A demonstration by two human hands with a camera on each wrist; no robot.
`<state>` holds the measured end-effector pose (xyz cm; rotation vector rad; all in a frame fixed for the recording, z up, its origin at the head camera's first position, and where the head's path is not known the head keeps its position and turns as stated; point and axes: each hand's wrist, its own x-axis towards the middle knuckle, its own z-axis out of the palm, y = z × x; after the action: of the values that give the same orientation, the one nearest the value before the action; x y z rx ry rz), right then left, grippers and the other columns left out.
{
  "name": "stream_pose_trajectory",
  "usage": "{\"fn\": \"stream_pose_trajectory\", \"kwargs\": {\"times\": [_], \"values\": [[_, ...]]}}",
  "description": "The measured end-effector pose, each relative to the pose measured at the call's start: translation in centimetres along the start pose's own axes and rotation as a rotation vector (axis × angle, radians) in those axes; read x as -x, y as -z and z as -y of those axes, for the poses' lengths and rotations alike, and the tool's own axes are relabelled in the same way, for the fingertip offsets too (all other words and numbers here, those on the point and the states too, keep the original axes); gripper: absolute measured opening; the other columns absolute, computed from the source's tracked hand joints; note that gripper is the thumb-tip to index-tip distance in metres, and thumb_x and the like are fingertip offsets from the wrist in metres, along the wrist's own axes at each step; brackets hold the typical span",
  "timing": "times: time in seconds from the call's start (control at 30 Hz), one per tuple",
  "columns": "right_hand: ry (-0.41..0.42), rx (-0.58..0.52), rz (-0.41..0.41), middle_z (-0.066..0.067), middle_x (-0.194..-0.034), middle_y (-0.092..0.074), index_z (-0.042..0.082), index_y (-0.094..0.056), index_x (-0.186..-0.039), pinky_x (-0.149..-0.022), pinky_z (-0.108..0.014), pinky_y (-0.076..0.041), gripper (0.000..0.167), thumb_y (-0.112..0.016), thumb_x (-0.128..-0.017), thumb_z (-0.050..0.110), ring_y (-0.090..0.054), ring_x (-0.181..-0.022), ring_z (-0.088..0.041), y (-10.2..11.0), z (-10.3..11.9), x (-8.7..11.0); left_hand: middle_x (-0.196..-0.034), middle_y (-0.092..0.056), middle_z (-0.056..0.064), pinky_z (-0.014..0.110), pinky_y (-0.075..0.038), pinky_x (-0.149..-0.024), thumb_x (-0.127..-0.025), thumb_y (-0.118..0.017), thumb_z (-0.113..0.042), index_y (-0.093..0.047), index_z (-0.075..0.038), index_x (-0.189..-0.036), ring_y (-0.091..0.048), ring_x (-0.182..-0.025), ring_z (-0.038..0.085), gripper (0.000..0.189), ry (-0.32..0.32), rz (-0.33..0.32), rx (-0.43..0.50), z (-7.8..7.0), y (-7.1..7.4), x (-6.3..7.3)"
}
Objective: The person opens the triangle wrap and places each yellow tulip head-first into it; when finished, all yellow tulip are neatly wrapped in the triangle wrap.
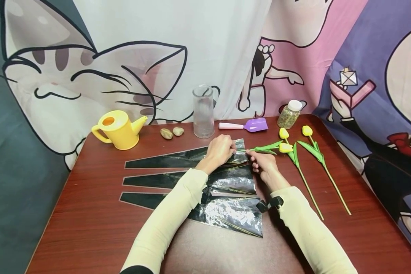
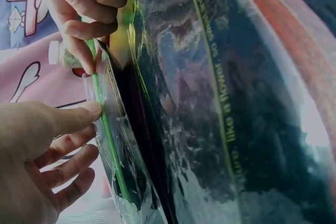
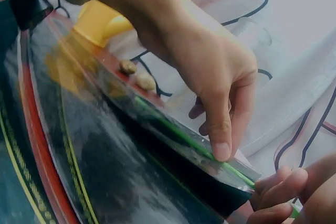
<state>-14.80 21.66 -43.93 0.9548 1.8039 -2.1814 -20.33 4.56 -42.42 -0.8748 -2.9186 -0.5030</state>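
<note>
A yellow artificial tulip lies with its stem inside the wide end of the farthest flower sleeve, a tapered, clear-and-black plastic one. My left hand pinches the sleeve's open edge between thumb and fingers, close beside the stem. Just to its right, my right hand holds the green stem near the sleeve's mouth, the blossom pointing right. From the right wrist view, the stem runs under the clear film, with left fingertips at the film's edge. Two more sleeves, a middle one and a near one, lie below.
Two tulips, one inner and one outer, lie at the right. Along the back stand a yellow watering can, two stones, a clear vase, a purple shovel and a white-capped jar.
</note>
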Motion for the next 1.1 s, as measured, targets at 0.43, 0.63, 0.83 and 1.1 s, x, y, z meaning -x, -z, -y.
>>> {"fn": "stream_pose_trajectory", "kwargs": {"times": [0.43,0.63,0.83,1.1], "values": [[0.658,0.707,0.205,-0.005,-0.073,-0.069,0.005,-0.073,-0.109,-0.046,-0.026,-0.042,0.022,-0.065,-0.094,0.02,-0.053,-0.049,-0.011,3.6,2.2,0.9,-0.09,-0.063,-0.006,0.035,-0.051,-0.081,-0.089,-0.073,-0.024,-0.079,-0.025,-0.087,-0.061,-0.093,0.016,0.007,0.004,-0.006,-0.015,0.7,0.0,0.1],[1.227,1.207,-0.045,-0.004,-0.087,-0.07,0.013,-0.075,-0.092,-0.058,-0.041,-0.044,0.008,-0.076,-0.085,0.015,-0.058,-0.077,-0.023,7.0,4.5,-1.2,-0.089,-0.063,-0.006,0.034,-0.051,-0.081,-0.089,-0.074,-0.024,-0.079,-0.025,-0.087,-0.06,-0.093,0.016,0.006,-0.008,-0.013,-0.022,0.8,-0.2,0.1],[1.422,1.33,0.087,-0.007,-0.087,-0.07,0.008,-0.077,-0.088,-0.071,-0.044,-0.039,0.015,-0.083,-0.074,0.007,-0.051,-0.086,-0.029,8.8,5.0,-3.6,-0.089,-0.062,-0.006,0.034,-0.051,-0.08,-0.088,-0.074,-0.025,-0.079,-0.025,-0.086,-0.06,-0.093,0.016,0.006,-0.018,-0.011,-0.021,0.5,-0.2,0.2],[1.504,1.408,0.156,-0.001,-0.082,-0.069,0.011,-0.077,-0.081,-0.066,-0.042,-0.036,0.017,-0.086,-0.068,0.007,-0.048,-0.081,-0.027,9.3,4.9,-4.9,-0.089,-0.062,-0.006,0.034,-0.051,-0.082,-0.089,-0.074,-0.025,-0.079,-0.025,-0.086,-0.06,-0.094,0.015,0.006,-0.019,-0.01,-0.013,0.3,-0.3,0.0]]}}
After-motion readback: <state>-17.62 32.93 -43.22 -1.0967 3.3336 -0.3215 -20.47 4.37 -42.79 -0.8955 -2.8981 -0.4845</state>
